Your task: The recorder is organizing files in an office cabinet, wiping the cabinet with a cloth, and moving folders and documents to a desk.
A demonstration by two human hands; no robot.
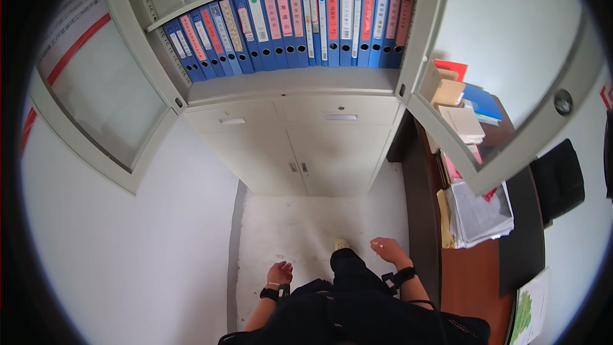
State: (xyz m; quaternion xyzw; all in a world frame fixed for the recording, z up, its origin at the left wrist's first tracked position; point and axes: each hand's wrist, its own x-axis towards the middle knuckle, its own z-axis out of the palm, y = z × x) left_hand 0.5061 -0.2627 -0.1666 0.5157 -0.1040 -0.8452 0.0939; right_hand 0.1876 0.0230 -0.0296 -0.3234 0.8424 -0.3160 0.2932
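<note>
My left hand hangs above the pale floor with its fingers loosely bent; I see nothing in it. Lower and to the right of the cabinet doors, my right hand hangs beside the desk, also loosely bent, with no object visible. Both wrists wear black straps with small devices. Before me stands a grey metal filing cabinet, its two glazed upper doors swung wide. A tight row of blue lever-arch binders with labelled spines stands upright on its shelf. Neither hand touches the cabinet.
The left glazed door reaches toward a white wall. On the right, the other glazed door overhangs a dark wooden desk bearing stacked papers, boxes and a blue folder. A black chair stands beyond.
</note>
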